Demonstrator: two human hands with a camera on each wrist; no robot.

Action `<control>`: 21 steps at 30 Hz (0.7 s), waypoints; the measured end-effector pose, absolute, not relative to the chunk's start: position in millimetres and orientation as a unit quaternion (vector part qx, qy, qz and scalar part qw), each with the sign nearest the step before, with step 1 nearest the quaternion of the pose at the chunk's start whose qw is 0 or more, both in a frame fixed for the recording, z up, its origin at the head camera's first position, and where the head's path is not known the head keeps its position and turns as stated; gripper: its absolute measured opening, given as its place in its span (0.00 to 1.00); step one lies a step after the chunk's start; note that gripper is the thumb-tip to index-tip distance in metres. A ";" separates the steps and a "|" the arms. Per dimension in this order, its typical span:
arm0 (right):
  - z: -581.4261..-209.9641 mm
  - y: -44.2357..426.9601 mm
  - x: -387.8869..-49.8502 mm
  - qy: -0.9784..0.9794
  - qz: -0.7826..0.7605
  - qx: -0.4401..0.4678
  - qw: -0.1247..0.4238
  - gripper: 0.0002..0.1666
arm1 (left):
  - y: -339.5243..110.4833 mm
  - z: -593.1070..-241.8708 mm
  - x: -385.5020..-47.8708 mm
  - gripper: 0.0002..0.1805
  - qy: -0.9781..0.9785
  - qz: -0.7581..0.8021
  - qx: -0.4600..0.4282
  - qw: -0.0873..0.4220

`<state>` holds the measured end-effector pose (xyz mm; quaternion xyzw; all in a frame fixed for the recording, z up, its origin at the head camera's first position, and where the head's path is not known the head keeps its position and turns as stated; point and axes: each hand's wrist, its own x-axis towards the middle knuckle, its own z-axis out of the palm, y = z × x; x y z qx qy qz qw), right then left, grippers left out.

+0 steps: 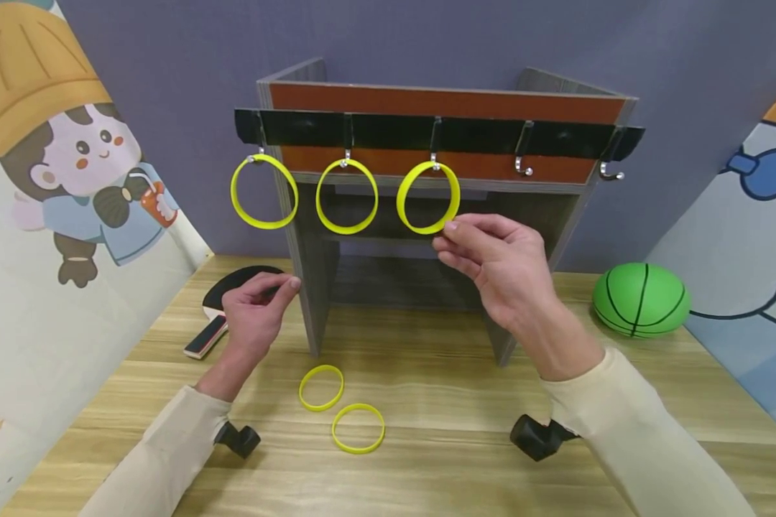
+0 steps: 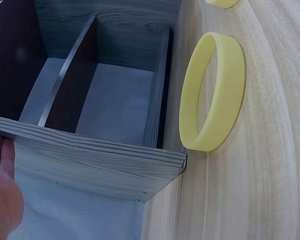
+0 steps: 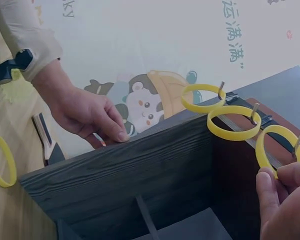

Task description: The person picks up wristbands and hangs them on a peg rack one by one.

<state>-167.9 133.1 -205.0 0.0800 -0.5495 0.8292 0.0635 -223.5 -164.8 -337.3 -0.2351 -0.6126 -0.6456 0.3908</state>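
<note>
Three yellow rings hang from the left, second and middle hooks of a black rail (image 1: 388, 133). My right hand (image 1: 507, 269) pinches the lower right edge of the ring on the middle hook (image 1: 401, 201); the right wrist view shows thumb and finger on that ring (image 3: 262, 150). My left hand (image 1: 255, 316) touches the left side panel of the grey wooden shelf (image 1: 310, 287), thumb and fingertips at its edge; the left wrist view shows those fingers against the panel (image 2: 90, 142). Two more yellow rings, one (image 1: 302, 395) nearer the shelf and one (image 1: 334, 434) nearer me, lie flat on the table.
Two hooks on the right, one (image 1: 524, 171) beside the other (image 1: 611, 174), hold no ring. A black paddle (image 1: 210, 334) lies behind my left hand. A green ball (image 1: 640, 300) sits right of the shelf on the wooden table (image 1: 440, 474). Printed walls stand at both sides.
</note>
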 end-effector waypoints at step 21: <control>-283.8 136.0 -158.1 -0.653 0.744 0.127 -0.061 0.04 | -165.1 -336.7 -223.8 0.04 -0.611 -0.646 -0.240 0.389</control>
